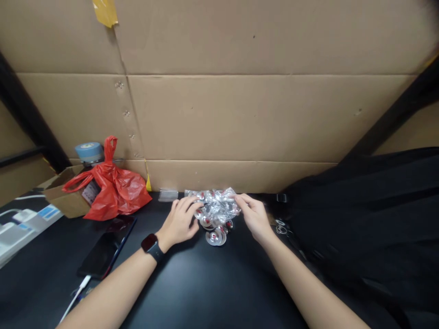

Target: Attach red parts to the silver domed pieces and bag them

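Observation:
A crinkled clear plastic bag (pixel 221 205) lies on the black table close to the cardboard wall. Several round, shiny discs with red centres (pixel 215 236) are inside it and spill out at its near side. My right hand (pixel 253 214) pinches the bag's right edge between thumb and fingers. On the left, my left hand (pixel 180 220), with a black watch on the wrist, rests against the bag and discs, its fingers curved and apart. Whether anything sits under its fingertips is hard to make out.
To the left are a red plastic bag (pixel 118 189), a small cardboard box (pixel 66 198), a jar with a blue lid (pixel 89 152), a phone (pixel 108 249) and a power strip (pixel 27 235). A black backpack (pixel 370 228) fills the right. Cardboard (pixel 222 114) stands behind.

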Demonstrator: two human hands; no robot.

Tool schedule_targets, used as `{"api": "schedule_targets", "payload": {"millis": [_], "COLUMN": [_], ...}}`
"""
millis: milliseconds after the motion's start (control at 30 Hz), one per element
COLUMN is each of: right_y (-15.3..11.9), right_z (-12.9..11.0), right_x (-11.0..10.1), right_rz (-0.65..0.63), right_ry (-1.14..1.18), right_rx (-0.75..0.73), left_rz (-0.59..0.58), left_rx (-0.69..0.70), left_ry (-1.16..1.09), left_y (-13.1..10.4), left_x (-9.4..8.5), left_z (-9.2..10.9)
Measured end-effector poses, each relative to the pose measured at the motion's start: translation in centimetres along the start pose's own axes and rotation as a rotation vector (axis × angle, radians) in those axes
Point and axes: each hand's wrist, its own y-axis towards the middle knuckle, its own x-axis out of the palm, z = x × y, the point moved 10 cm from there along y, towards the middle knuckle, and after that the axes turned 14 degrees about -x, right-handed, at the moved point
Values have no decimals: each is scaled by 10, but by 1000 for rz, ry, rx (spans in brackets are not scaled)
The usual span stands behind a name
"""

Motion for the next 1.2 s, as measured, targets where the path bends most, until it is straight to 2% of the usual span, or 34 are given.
{"api": "schedule_targets", "payload": {"millis": [167,267,367,567,667,767,933,1200], "right_y": [-9,-12,-15,-18,-18,-17,-22,-16], "right_z": [1,-9,-15,-14,-14,-14,0,-12], "right_x": [22,32,34,41,46,46,46,45], "right_rz": [-58,-129,-161,-267,-340,-357,-380,-319], "right_ry": [185,198,155,193,174,120,115,187], "right_rx": [76,55,50,78,42,10,96,11], "left_rz": [221,367,428,362,318,252,235,202], "left_rx": [229,247,235,274,324,420,495,405], "left_ry": [13,70,92,17,18,-5,-44,39], "left_y": [-18,-25,-27,-26,-25,-27,-28,-23], "left_x": [-16,-27,-34,-27,-20,-14,-17,-15], "left_z": [45,58,63,61,60,63,68,64]}}
